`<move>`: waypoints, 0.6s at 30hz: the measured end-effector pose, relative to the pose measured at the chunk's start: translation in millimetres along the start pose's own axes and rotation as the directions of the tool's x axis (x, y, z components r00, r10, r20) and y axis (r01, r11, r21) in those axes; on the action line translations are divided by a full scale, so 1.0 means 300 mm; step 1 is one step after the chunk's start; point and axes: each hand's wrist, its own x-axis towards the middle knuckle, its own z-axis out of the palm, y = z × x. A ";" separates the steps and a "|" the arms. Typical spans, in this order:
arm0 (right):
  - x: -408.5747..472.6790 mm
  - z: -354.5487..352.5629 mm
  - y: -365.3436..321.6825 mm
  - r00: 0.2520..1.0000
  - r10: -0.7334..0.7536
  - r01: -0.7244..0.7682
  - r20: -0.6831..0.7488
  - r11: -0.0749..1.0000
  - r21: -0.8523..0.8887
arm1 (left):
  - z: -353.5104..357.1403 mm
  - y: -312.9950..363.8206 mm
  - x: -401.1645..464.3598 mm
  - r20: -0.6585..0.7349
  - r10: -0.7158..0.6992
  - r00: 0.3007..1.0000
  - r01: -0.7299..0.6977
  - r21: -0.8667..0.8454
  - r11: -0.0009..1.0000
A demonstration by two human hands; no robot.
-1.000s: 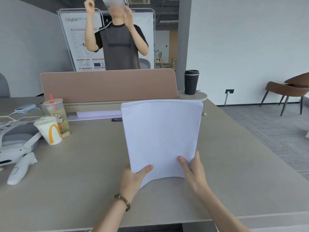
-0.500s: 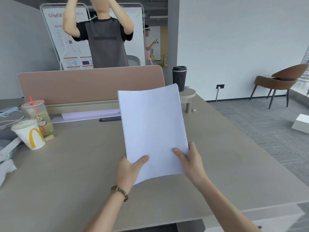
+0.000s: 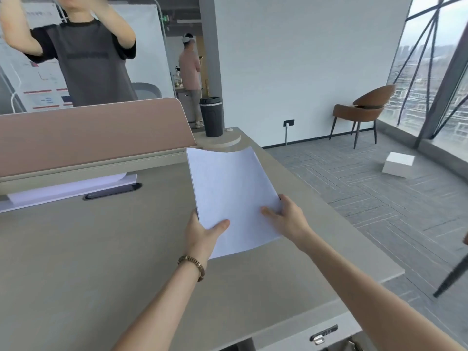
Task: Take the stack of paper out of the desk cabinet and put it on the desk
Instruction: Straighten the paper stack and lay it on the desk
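A white stack of paper point(image 3: 228, 188) is held low over the right part of the beige desk point(image 3: 88, 249), tilted, its far edge curling upward. My left hand point(image 3: 202, 234) grips its near left corner with the thumb on top; a beaded bracelet sits on that wrist. My right hand point(image 3: 286, 219) holds the near right edge, fingers spread over the sheet. Below the desk's front edge the top of the desk cabinet point(image 3: 324, 335) shows with a dark handle.
A brown divider panel point(image 3: 91, 133) runs along the desk's back. A black tumbler point(image 3: 212, 116) stands on a round stand at its right end. A person point(image 3: 86, 57) stands behind the divider. A brown chair point(image 3: 364, 110) and white box point(image 3: 398, 164) sit on the carpet.
The view has swung right, so the cups at the left have left the frame. The paper has come lower and flatter toward the desk, still in both hands.
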 end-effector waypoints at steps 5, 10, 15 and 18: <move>0.094 -0.080 0.084 1.000 0.024 -0.023 0.020 0.998 -0.057 | 0.141 -0.024 0.073 0.050 -0.075 0.996 0.074 0.021 0.997; 0.216 -0.112 0.169 0.998 0.062 -0.062 0.000 0.994 -0.090 | 0.270 -0.018 0.158 0.019 -0.116 0.993 0.111 0.158 0.981; 0.319 -0.134 0.238 0.995 0.095 -0.097 -0.019 0.986 -0.132 | 0.348 -0.045 0.242 0.057 -0.161 0.985 0.141 0.265 0.954; 0.379 -0.142 0.258 0.995 0.099 -0.099 -0.011 0.984 -0.151 | 0.369 -0.060 0.283 0.058 -0.170 0.984 0.147 0.283 0.948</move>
